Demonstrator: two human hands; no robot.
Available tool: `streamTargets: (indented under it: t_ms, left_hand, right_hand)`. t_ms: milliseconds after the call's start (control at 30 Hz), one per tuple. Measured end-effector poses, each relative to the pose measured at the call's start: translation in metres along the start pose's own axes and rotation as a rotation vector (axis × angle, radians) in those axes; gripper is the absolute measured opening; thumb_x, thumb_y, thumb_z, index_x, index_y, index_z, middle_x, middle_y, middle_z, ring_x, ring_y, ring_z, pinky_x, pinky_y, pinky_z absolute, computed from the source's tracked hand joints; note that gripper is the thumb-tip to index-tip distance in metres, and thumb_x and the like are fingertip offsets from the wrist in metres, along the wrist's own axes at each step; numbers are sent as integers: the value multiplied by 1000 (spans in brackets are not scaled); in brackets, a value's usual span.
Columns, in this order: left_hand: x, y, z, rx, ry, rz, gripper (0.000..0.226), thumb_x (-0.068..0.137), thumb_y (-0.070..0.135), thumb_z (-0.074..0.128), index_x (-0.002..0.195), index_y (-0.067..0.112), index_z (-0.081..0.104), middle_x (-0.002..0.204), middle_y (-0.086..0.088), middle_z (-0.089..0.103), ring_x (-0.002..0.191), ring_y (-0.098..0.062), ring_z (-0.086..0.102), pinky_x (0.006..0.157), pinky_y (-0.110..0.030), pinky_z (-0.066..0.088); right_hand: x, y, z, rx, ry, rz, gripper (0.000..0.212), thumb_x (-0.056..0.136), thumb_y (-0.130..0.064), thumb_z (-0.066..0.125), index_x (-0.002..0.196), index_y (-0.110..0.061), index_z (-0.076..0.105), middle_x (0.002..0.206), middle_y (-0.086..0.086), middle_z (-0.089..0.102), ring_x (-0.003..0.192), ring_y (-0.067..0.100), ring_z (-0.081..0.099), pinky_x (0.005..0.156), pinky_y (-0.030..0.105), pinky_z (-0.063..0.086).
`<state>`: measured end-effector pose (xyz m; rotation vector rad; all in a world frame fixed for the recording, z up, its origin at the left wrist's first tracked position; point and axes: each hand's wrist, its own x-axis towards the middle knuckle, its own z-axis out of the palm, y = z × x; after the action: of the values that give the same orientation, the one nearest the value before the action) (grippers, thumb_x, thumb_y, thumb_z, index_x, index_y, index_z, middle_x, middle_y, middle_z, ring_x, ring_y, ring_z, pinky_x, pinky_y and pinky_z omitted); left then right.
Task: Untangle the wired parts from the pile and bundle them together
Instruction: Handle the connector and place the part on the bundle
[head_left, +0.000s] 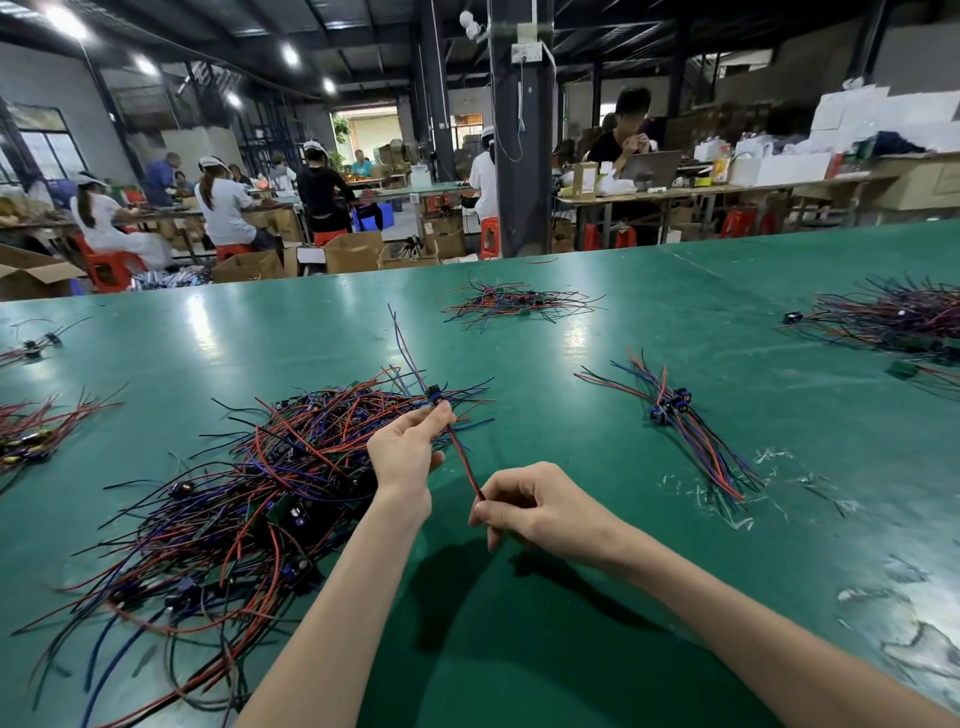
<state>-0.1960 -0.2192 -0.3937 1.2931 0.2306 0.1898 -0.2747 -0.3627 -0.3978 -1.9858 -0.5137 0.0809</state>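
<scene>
A big tangled pile of red, blue and black wired parts lies on the green table, left of my arms. My left hand pinches one wired part just below its small dark component and holds it above the pile's right edge; its blue and red leads stick up. My right hand is closed on the lower end of that part's red and black wire pair, which runs taut between both hands. A straightened bundle of sorted parts lies to the right.
Other wire heaps lie at the table's far middle, far right and left edge. Clear plastic scraps are scattered at the right. Beyond the table, people work at benches among cardboard boxes and red stools.
</scene>
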Motion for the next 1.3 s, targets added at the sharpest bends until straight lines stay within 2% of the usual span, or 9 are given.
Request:
streamTargets:
  t_ms: [167, 233, 367, 467, 567, 800, 1000, 1200, 1300]
  left_hand:
    - [-8, -2, 9, 14, -63, -28, 8, 79, 14, 75, 82, 10, 69, 67, 3, 70, 37, 1, 42, 45, -17, 39]
    - [-15, -6, 15, 31, -111, -48, 6, 79, 13, 75, 80, 10, 69, 68, 2, 70, 38, 0, 38, 45, -18, 37]
    - [-32, -15, 28, 64, -243, -84, 5, 80, 13, 73, 77, 12, 69, 61, 3, 67, 43, -4, 48, 47, -18, 37]
    - [-37, -16, 31, 84, -267, -70, 6, 81, 13, 72, 76, 12, 69, 57, 5, 65, 38, -3, 45, 44, -17, 36]
    - [-37, -14, 31, 104, -249, -45, 5, 80, 13, 73, 77, 10, 69, 54, 8, 62, 34, 0, 40, 43, -18, 34]
    - [-29, -12, 24, 172, -211, 29, 9, 78, 16, 76, 77, 11, 69, 40, 15, 50, 34, 1, 40, 46, -20, 33]
    - [-14, -6, 12, 134, -107, 42, 9, 78, 15, 76, 77, 8, 70, 66, 1, 70, 35, -2, 36, 39, -15, 31]
    - [1, -4, 0, 65, -1, 17, 10, 79, 9, 74, 79, 6, 65, 56, 6, 67, 35, 3, 43, 38, -13, 30]
    - [3, -4, -1, 62, 8, 28, 10, 79, 11, 75, 81, 5, 67, 67, -1, 68, 36, 1, 40, 41, -15, 32]
  right_hand:
    - [6, 4, -9, 53, 146, 139, 24, 92, -39, 56, 79, -20, 63, 68, -2, 68, 56, 9, 54, 53, 16, 40]
    - [8, 7, -10, 113, 277, 129, 15, 89, -31, 63, 88, -18, 56, 72, -1, 68, 58, 9, 57, 58, 19, 43]
    - [11, 11, -9, 125, 404, 40, 29, 85, -14, 69, 93, -22, 42, 71, -2, 68, 60, 9, 56, 68, 27, 46]
    - [12, 15, -9, 120, 430, -2, 34, 86, -2, 64, 92, -24, 39, 73, 3, 72, 63, 13, 62, 75, 34, 53]
    - [12, 18, -11, 112, 417, -5, 33, 88, 3, 59, 91, -24, 40, 75, 7, 74, 67, 17, 65, 81, 40, 55]
    - [9, 14, -9, 101, 344, -35, 20, 91, -1, 58, 90, -16, 45, 69, 6, 72, 62, 17, 65, 74, 38, 57]
    - [3, 1, 2, 82, 255, -58, 25, 90, 2, 56, 85, -20, 46, 68, 8, 69, 59, 12, 59, 68, 27, 51]
    - [-4, -7, 16, -3, 174, -91, 26, 90, -1, 56, 81, -22, 46, 70, 5, 71, 61, 20, 59, 66, 32, 49]
    - [-5, -11, 16, 33, 169, -106, 24, 89, 3, 55, 81, -18, 47, 69, 7, 69, 61, 12, 59, 68, 27, 49]
